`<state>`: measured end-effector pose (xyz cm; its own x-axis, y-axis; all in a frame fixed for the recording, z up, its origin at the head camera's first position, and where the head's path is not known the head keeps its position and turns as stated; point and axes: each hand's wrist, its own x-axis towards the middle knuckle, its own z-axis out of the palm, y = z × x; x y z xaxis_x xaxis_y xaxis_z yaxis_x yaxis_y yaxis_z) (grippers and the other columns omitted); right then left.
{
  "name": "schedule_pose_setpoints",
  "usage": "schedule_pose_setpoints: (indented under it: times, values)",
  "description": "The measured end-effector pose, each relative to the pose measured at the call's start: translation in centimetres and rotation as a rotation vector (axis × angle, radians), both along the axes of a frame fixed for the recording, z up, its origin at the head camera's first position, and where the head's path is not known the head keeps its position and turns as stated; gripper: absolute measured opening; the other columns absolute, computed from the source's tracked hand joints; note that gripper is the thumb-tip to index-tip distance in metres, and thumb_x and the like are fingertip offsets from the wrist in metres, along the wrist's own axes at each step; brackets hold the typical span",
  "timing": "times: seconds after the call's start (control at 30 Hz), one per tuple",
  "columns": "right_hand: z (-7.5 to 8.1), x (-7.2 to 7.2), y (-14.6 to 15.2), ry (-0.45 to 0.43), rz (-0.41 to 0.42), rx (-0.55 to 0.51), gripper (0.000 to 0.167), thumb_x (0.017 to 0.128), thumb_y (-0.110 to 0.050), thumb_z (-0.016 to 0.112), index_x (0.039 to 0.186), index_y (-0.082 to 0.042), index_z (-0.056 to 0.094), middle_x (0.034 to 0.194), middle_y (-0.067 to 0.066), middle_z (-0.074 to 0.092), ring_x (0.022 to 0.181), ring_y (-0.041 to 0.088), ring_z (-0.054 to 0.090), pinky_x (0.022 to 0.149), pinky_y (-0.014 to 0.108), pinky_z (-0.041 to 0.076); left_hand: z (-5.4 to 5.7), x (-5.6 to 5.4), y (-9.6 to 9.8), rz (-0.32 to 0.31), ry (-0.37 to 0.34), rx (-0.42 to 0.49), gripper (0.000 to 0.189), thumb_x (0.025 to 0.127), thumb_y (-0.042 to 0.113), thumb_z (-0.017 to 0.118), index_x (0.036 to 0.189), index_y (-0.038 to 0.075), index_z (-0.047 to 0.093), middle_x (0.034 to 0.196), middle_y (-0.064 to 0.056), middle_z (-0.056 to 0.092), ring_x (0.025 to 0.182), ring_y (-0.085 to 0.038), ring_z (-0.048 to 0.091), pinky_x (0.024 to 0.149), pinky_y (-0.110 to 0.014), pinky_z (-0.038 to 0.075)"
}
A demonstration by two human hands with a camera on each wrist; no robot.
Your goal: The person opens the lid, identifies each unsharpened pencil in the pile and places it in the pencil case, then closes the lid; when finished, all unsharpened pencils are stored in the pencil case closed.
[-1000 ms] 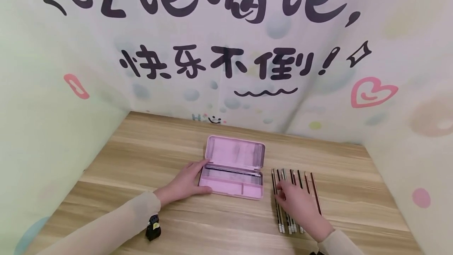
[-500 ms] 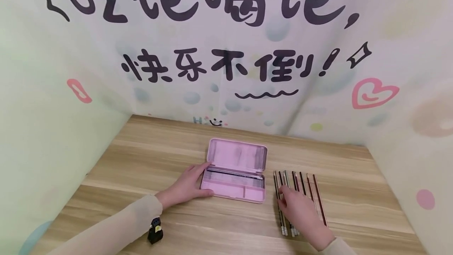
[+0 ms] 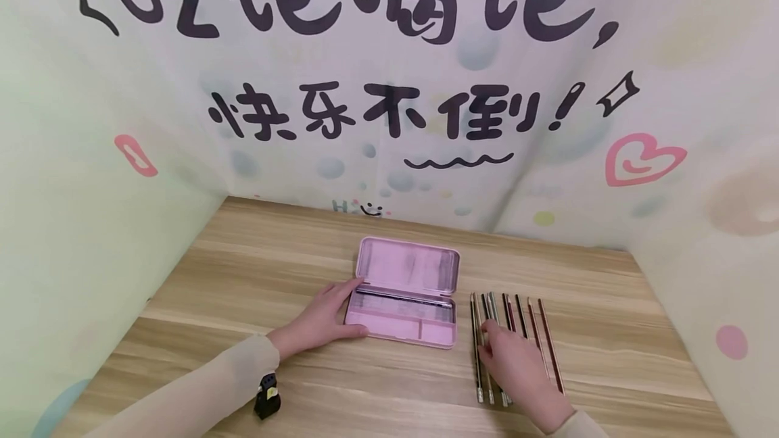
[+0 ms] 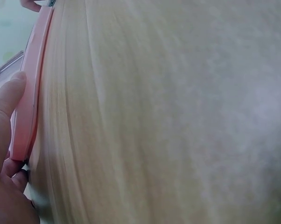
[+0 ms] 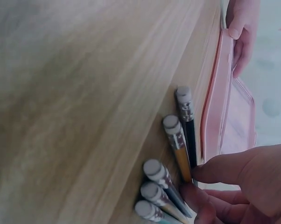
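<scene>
A pink pencil case (image 3: pixel 389 324) lies with its lid folded back in the middle of the table. My left hand (image 3: pixel 316 316) holds its left end, thumb on the front rim and fingers by the hinge. One dark pencil (image 3: pixel 404 300) runs along the hinge side inside. To the right, several pencils lie side by side, eraser ends toward me. My right hand (image 3: pixel 522 363) is over them; in the right wrist view its thumb and finger pinch around a yellow pencil (image 5: pixel 181 161), with a black pencil (image 5: pixel 192 144) right at the thumb. Its palm hides parts of the row.
A reddish pencil (image 3: pixel 550 350) is at the row's right edge. Behind the table stands a printed wall cloth (image 3: pixel 389 174), with pale side walls left and right. A small black device (image 3: pixel 266 397) sits at my left cuff.
The two leftmost pencils have spread apart at their eraser ends under my right hand. The view shifted slightly at first. My left hand keeps its place on the case.
</scene>
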<state>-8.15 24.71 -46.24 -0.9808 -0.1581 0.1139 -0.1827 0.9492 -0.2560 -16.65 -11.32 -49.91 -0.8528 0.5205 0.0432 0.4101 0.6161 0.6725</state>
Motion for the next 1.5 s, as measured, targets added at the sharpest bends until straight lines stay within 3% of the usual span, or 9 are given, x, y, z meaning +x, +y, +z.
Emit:
schedule_pose_setpoints:
  times: [0.17, 0.33, 0.6, 0.9, 1.13, 1.5]
  values:
    - [0.2, 0.1, -0.4, -0.011, -0.034, 0.040, 0.017, 0.085, -0.008, 0.080, 0.094, -0.005, 0.065, 0.065, -0.003, 0.057, 0.052, 0.012, 0.047, 0.040, 0.031, 0.040, 0.1, 0.0, 0.0, -0.005, 0.000, 0.005, 0.099, 0.084, 0.041, 0.087, 0.158, -0.001, 0.038, 0.156, -0.026, 0.047, 0.142, -0.045, 0.046, 0.125, -0.063, 0.022]
    - [0.5, 0.1, -1.0, -0.041, -0.051, 0.066, 0.023, 0.087, -0.009, 0.079, 0.080, -0.007, 0.057, 0.062, 0.001, 0.055, 0.050, 0.017, 0.049, 0.040, 0.033, 0.042, 0.2, 0.1, -0.1, 0.004, -0.011, -0.001, 0.098, 0.084, 0.040, 0.087, 0.158, 0.000, 0.038, 0.156, -0.025, 0.047, 0.143, -0.044, 0.046, 0.125, -0.062, 0.022]
    - [0.9, -0.1, -1.3, -0.120, -0.056, 0.053, 0.020, 0.088, -0.005, 0.075, 0.080, -0.003, 0.056, 0.062, 0.001, 0.050, 0.051, 0.015, 0.046, 0.040, 0.029, 0.041, 0.3, 0.4, -0.1, 0.018, -0.038, 0.000, 0.098, 0.085, 0.041, 0.087, 0.159, 0.001, 0.037, 0.158, -0.024, 0.045, 0.144, -0.044, 0.043, 0.126, -0.062, 0.020]
    - [1.8, -0.4, -0.9, -0.098, -0.062, 0.020, 0.032, 0.085, -0.003, 0.073, 0.070, -0.011, 0.045, 0.060, -0.001, 0.043, 0.050, 0.014, 0.040, 0.041, 0.026, 0.036, 0.4, 0.3, 0.0, 0.011, -0.024, 0.006, 0.097, 0.085, 0.041, 0.087, 0.159, 0.001, 0.037, 0.156, -0.025, 0.047, 0.143, -0.044, 0.045, 0.126, -0.062, 0.022]
    - [2.7, -1.1, -0.6, -0.084, -0.057, 0.014, 0.033, 0.086, -0.006, 0.070, 0.070, -0.015, 0.043, 0.057, -0.003, 0.039, 0.049, 0.013, 0.035, 0.040, 0.026, 0.028, 0.5, 0.2, -0.1, 0.007, -0.038, -0.003, 0.098, 0.085, 0.041, 0.086, 0.159, 0.000, 0.037, 0.157, -0.025, 0.046, 0.144, -0.044, 0.044, 0.126, -0.061, 0.021]
    - [5.1, -2.7, -0.4, -0.025, -0.037, 0.035, 0.013, 0.089, -0.009, 0.070, 0.084, -0.008, 0.059, 0.062, 0.000, 0.051, 0.052, 0.019, 0.047, 0.040, 0.035, 0.040, 0.4, -0.1, 0.0, -0.006, -0.031, -0.014, 0.098, 0.086, 0.042, 0.085, 0.160, 0.001, 0.035, 0.157, -0.025, 0.046, 0.145, -0.043, 0.044, 0.127, -0.060, 0.019]
